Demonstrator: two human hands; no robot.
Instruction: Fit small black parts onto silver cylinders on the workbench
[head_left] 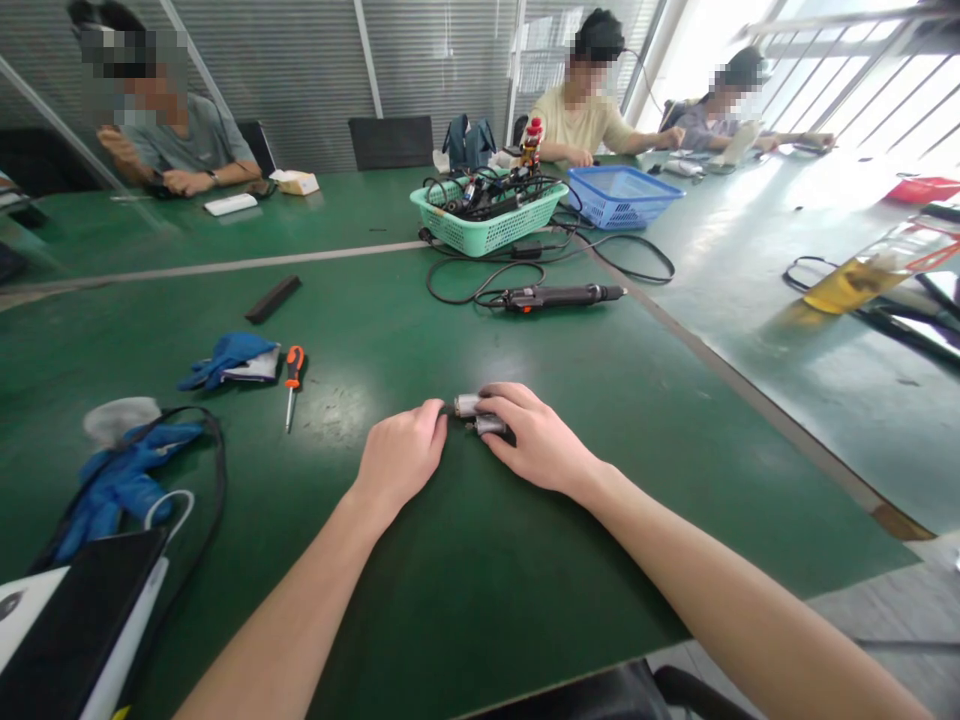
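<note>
Two short silver metal cylinders that look like small motors lie side by side on the green table. My right hand curls over them from the right, fingers on the upper one and thumb by the lower one. To their left, my left hand is closed in a pinch, its fingertips beside the upper cylinder's end. A small dark bit shows at those fingertips, too small to name. An orange-and-black screwdriver lies left of my left hand. Beyond both hands rests a black electric screwdriver with its cable.
Blue gloves, a black bar and a phone lie to the left. A green basket of tools and a blue basket stand at the back. A bottle of yellow liquid is at right. Several people sit across.
</note>
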